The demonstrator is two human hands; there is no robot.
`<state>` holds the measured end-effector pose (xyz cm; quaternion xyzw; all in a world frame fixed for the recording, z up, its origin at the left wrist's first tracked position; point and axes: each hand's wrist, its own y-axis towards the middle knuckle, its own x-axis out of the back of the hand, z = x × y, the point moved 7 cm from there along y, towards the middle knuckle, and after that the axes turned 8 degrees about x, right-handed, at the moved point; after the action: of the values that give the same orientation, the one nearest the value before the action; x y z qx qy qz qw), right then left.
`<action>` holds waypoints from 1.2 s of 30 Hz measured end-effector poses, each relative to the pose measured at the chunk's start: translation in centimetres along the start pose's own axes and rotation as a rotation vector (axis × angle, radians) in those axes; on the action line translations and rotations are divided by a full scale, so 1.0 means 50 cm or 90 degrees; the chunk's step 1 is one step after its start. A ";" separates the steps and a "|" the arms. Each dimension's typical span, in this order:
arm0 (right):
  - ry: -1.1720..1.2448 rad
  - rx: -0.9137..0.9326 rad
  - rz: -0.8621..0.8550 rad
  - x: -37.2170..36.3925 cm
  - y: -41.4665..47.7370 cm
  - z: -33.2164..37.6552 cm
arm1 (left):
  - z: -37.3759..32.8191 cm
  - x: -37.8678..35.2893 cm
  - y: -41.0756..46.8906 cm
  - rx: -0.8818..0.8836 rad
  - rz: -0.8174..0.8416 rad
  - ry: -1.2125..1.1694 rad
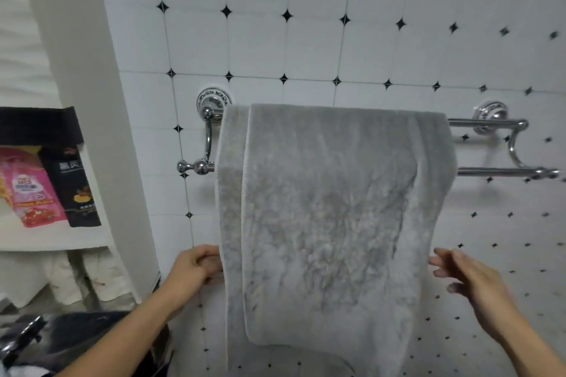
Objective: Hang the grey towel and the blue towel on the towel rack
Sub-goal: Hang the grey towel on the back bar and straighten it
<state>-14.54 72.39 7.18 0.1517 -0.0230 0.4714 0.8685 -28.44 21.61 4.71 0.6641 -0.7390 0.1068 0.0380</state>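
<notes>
Grey and plush, the towel point(330, 208) hangs folded over the towel rack point(487, 123), covering the middle of both chrome bars, and its lower half falls between our hands. Our left hand point(196, 266) curls its fingers round the towel's left edge and pinches the hem. Our right hand point(468, 278) is spread and blurred, just beside the right edge; we cannot tell if it touches. White wall tiles point(257, 43) with small black diamonds lie behind. At left a shelf point(55, 239) holds a pink pouch point(33, 193) and a black pouch point(76, 190). The towel's pile looks deep and matted.
</notes>
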 end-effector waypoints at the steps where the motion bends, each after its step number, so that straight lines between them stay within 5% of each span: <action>1: 0.022 0.069 -0.034 0.015 0.005 0.061 | -0.049 0.022 -0.009 -0.042 -0.021 -0.002; 4: -0.047 0.296 -0.148 0.044 -0.001 0.220 | -0.175 0.041 -0.058 -0.167 0.042 -0.017; 8: -0.411 0.528 -0.174 -0.019 -0.007 0.392 | -0.225 -0.019 -0.117 -0.160 0.175 0.042; 12: -0.681 0.561 -0.053 -0.102 -0.008 0.430 | -0.243 -0.034 -0.140 -0.129 0.021 0.044; 16: -0.733 0.563 0.041 -0.096 0.012 0.446 | -0.336 0.003 -0.184 -0.200 -0.048 0.142; 20: -0.619 0.510 0.129 -0.095 0.049 0.472 | -0.495 -0.003 -0.219 -0.259 0.005 0.005; 23: -0.385 0.440 -0.076 -0.025 0.054 0.443 | -0.585 -0.009 -0.182 -0.196 -0.012 -0.111; 25: -0.195 0.249 -0.193 0.011 0.038 0.354 | -0.625 -0.014 -0.154 -0.152 -0.013 -0.181; 26: -0.110 0.127 -0.134 -0.011 0.027 0.294 | -0.640 -0.019 -0.140 -0.136 -0.004 -0.209; 29: 0.072 -0.149 0.260 -0.184 -0.080 0.157 | -0.670 -0.041 -0.107 -0.099 0.036 -0.255; 33: 0.287 -0.095 0.471 -0.281 -0.157 0.188 | -0.687 -0.047 -0.076 -0.089 0.062 -0.259; 36: 0.357 0.020 0.409 -0.225 -0.101 0.307 | -0.699 -0.018 -0.050 -0.083 0.068 -0.221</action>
<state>-15.05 56.30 18.53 0.0160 0.1753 0.7413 0.6476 -28.84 29.52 38.86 0.6283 -0.7742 -0.0553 -0.0526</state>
